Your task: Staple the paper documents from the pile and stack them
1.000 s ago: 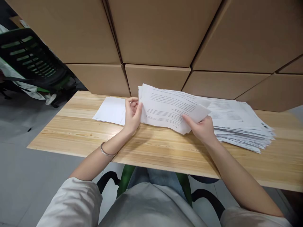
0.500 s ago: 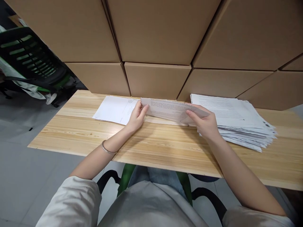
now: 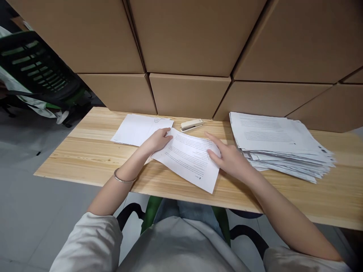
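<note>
My left hand (image 3: 160,140) is closed on the upper left corner of the printed paper sheets (image 3: 190,158), which lie slanted low over the table. My right hand (image 3: 227,154) is at the right edge of the sheets, thumb and index finger spread apart, with the other fingers partly hidden. Beyond the sheets, a cream stapler (image 3: 192,125) lies near the boxes. White papers (image 3: 136,128) with a round stamp lie flat behind my left hand. To the right of my right hand is a thick, uneven stack of printed papers (image 3: 263,132).
Large cardboard boxes (image 3: 190,94) form a wall along the back of the wooden table (image 3: 76,151). A black and green chair (image 3: 39,71) stands on the floor at the far left, with white cloth beside it.
The sheets, earlier held up edge-on between both hands, have come down and turned face up toward me. My right hand has loosened and moved left. The stapler has come into sight.
</note>
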Tool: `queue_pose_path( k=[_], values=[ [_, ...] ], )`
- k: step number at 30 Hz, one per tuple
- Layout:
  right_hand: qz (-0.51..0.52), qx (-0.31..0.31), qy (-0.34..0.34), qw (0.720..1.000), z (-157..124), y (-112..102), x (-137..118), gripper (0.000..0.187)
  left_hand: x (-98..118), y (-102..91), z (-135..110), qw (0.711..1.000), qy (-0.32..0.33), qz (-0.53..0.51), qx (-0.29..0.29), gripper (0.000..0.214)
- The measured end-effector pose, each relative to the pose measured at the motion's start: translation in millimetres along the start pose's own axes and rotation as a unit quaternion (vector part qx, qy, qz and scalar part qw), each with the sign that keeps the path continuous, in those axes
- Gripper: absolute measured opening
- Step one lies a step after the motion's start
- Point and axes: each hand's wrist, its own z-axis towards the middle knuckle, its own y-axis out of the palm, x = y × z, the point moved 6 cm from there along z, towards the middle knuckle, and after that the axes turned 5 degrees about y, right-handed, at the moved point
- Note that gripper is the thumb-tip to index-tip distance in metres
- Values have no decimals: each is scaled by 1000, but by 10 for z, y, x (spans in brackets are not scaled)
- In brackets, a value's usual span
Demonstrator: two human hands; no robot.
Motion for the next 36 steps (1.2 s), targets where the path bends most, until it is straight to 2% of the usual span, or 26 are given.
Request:
queue_pose_path(
  k=[4,6,8,11,13,16,18,23,29,36],
  values=[
    [-81,-22,-11,996,-26,54,-44,60,73,102,75,997,72,9,12,43],
    [-125,-12,-17,992,-52,50,-46,60,81,153,128,995,99,5,20,35],
    [-171,44,-21,984,-73,-18,-67,61,66,197,182,994,108,6,24,31],
    [-192,169,-59,965,-53,-155,-180,61,49,255,252,993,112,8,22,32],
    [-170,191,-111,960,53,-138,-274,59,60,284,288,993,117,14,22,30],
    [-133,116,-174,969,349,85,-364,61,105,307,319,990,132,32,26,24],
    [-117,67,-188,973,550,261,-384,64,125,315,329,990,134,42,28,22],
    [-86,41,-169,981,800,518,-365,62,91,322,346,991,114,52,42,27],
    [-72,34,-155,985,778,604,-355,64,61,346,337,991,112,56,39,29],
    [-78,-18,-142,987,791,578,-381,68,104,353,316,992,109,50,43,25]
  ],
)
